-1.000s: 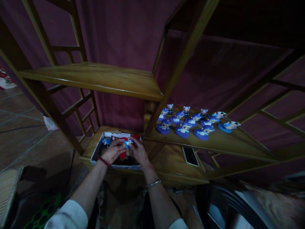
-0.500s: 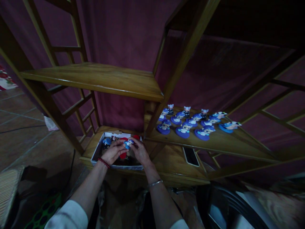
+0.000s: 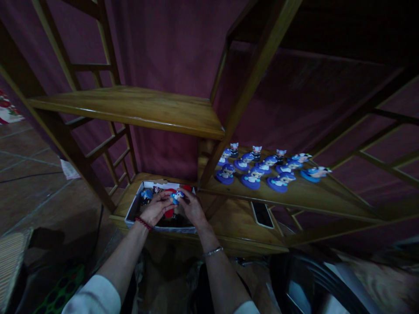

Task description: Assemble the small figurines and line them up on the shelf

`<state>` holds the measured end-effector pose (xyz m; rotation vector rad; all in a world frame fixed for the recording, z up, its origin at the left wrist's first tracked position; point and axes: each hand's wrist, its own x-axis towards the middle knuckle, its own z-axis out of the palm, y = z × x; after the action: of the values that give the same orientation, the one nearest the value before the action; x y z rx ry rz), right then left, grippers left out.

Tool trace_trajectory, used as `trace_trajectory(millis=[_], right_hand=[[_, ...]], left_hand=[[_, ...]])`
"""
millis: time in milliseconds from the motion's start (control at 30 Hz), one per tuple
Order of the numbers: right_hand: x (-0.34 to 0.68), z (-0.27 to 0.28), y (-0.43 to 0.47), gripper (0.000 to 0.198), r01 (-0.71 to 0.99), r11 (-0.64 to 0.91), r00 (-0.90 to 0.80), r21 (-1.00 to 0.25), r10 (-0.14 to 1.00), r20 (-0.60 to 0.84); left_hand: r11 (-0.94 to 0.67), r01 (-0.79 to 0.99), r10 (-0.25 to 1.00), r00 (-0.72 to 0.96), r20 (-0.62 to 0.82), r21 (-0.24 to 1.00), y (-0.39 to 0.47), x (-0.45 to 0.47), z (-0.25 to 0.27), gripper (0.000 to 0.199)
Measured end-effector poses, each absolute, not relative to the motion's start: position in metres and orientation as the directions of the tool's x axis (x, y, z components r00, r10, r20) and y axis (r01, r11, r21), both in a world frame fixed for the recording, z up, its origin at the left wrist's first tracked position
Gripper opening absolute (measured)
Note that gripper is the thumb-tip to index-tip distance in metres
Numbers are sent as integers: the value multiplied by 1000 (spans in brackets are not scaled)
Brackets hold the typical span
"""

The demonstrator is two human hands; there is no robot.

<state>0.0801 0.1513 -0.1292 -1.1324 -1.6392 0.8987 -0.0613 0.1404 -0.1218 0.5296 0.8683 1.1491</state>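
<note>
A small blue-and-white figurine is held between both hands above an open cardboard box. My left hand grips it from the left, and my right hand closes on its right side with thumb and fingers. Inside the box lie red round pieces, a blue figurine and a dark figurine; my hands cover part of the contents. To the right, several figurines on purple bases stand in rows on a wooden shelf.
A phone lies on the lower wooden board right of the box. An upright post divides the shelving, and a higher shelf juts out above the box. Small dark figurines stand at the back of the right shelf.
Both hands stay almost in place over the box. The figurine between the fingers appears very slightly turned; everything else looks the same.
</note>
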Motion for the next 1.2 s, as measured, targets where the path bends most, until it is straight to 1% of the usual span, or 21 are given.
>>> trace_trajectory(millis=[400,667,900,1033,1200], right_hand=[[78,-130,151,31,392,280,-98,-876,960,263],[79,-132,151,32,458,230,-54,-859,971,232],[77,-132,151,31,433,217,-42,-875,974,221],[77,-130,151,30,433,218,-63,-874,975,212],[78,-130,150,31,391,240,-92,-888,971,222]], left_hand=[[314,-564,949,161,-271,764,142,-62,-131,24],[289,-553,956,126,-265,781,140,-59,-124,28],[281,-552,957,104,-270,785,141,-58,-126,26],[292,-558,953,99,-288,777,140,-57,-126,23],[302,-558,949,95,-301,773,139,-57,-125,21]])
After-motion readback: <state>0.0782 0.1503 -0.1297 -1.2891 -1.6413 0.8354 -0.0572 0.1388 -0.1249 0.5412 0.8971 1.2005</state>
